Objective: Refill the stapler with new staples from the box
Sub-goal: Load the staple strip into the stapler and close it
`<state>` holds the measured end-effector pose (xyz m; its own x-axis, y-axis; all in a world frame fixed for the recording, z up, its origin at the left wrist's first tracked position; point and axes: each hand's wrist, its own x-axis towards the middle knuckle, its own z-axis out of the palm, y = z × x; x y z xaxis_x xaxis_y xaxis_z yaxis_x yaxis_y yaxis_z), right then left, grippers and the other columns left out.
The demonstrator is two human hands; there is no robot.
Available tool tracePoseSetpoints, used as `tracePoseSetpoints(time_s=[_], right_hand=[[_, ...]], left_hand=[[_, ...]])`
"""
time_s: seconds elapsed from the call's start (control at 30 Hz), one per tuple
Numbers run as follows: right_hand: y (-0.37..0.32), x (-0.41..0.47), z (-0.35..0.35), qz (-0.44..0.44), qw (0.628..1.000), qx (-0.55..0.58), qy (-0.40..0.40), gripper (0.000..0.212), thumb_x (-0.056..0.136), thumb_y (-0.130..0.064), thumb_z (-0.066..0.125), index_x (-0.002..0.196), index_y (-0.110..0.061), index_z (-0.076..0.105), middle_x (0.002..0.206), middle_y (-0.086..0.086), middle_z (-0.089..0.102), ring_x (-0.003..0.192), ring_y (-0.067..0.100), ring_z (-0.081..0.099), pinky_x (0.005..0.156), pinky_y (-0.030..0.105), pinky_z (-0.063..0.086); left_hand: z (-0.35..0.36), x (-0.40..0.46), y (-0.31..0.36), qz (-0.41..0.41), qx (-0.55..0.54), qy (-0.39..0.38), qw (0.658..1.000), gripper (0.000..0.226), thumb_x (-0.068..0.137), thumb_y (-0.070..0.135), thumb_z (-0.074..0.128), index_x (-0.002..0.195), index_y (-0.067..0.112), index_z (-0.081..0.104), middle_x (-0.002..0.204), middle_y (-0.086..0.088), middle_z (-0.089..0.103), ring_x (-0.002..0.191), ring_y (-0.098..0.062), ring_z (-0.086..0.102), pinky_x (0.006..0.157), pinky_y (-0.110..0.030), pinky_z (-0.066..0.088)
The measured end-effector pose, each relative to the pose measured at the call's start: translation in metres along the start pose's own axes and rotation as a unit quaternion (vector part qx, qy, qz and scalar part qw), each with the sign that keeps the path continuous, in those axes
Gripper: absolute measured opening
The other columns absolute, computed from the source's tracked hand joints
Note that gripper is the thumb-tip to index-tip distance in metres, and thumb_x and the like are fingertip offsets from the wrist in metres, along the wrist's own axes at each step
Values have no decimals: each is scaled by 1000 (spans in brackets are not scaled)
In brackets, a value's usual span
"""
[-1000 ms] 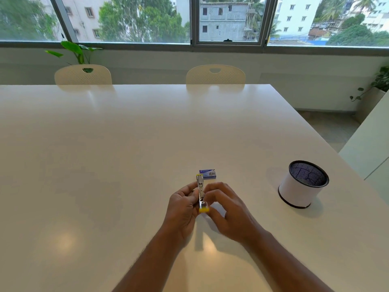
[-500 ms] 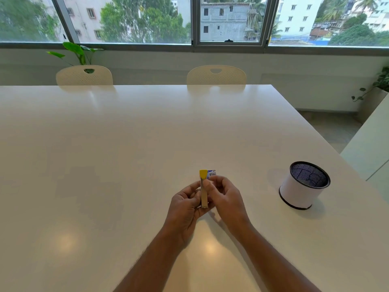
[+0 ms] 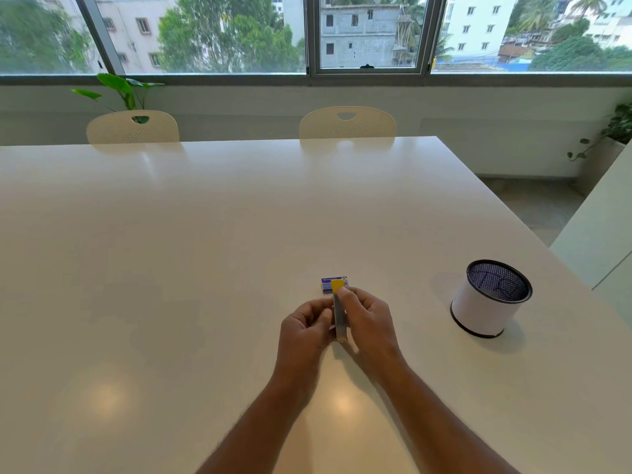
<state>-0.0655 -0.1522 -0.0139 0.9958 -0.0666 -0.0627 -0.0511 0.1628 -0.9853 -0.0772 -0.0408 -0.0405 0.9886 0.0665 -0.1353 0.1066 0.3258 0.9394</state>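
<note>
White and glossy, the table (image 3: pixel 205 251) carries everything here. Your left hand (image 3: pixel 304 331) and right hand (image 3: pixel 367 325) meet near its near edge, a little right of the middle, and between them you hold the stapler (image 3: pixel 339 319), a slim metal body with a yellow cap at the end pointing away from you. Your left fingers are curled against its left side and your right fingers and thumb are wrapped round its right side, so both hands grip it; whether it is lifted clear of the table or resting on it cannot be told. The box of staples (image 3: pixel 330 284), small and blue, lies flat on the table just beyond the stapler's yellow end, partly hidden behind it. Well to your right, close to the table's right edge, stands a white pen holder (image 3: pixel 485 309) with a black mesh rim. Two pale chairs (image 3: pixel 347 124) are tucked at the far edge, and a leafy plant (image 3: pixel 119 88) stands behind the left one, under the windows
</note>
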Motion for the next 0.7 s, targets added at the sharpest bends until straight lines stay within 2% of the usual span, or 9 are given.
tracePoseSetpoints(time_s=[0.07,0.13,0.27,0.4,0.5,0.57,0.7], right_hand=[[1,2,-1,2,1000,19,14,32,101,-19,53,96,8,69,89,36,64,75,26,61,63,34,56],[2,2,-2,14,999,45,8,32,101,-18,53,99,9,69,83,24,62,76,26,57,63,27,53],[10,1,-2,26,997,50,-49,30,102,-24,53,92,-9,77,78,17,68,72,28,64,68,38,55],[11,1,-2,28,996,57,-60,31,103,-25,52,94,-7,77,80,19,70,75,29,66,71,38,58],[11,0,-2,24,996,60,-67,31,103,-24,51,97,-8,77,94,31,71,84,34,69,83,46,58],[11,-1,-2,24,995,66,-72,32,103,-23,50,98,-7,77,98,37,67,87,35,68,87,48,57],[12,-1,-2,19,995,61,-70,32,104,-22,49,99,-5,76,99,38,66,88,36,68,90,54,55]], left_hand=[[2,4,-2,27,7,28,999,23,105,13,54,109,11,77,110,-20,78,109,-40,73,102,-56,55],[5,6,2,28,3,29,999,24,105,24,56,111,14,77,113,-16,78,114,-34,72,105,-53,53],[8,9,10,-11,-28,-33,999,34,103,32,59,114,5,75,115,-25,76,109,-40,72,98,-50,56],[7,12,12,-15,-38,-42,998,31,101,27,62,110,1,76,99,-21,77,89,-26,75,78,-34,59],[5,12,12,-13,-50,-49,997,29,101,24,62,110,0,76,97,-19,77,84,-22,75,72,-28,59],[5,13,11,-11,-52,-48,997,29,101,23,62,110,-1,76,95,-19,77,82,-21,75,71,-28,60],[3,14,9,-5,-38,-53,998,31,102,27,61,112,2,77,107,-25,76,94,-26,75,81,-34,59]])
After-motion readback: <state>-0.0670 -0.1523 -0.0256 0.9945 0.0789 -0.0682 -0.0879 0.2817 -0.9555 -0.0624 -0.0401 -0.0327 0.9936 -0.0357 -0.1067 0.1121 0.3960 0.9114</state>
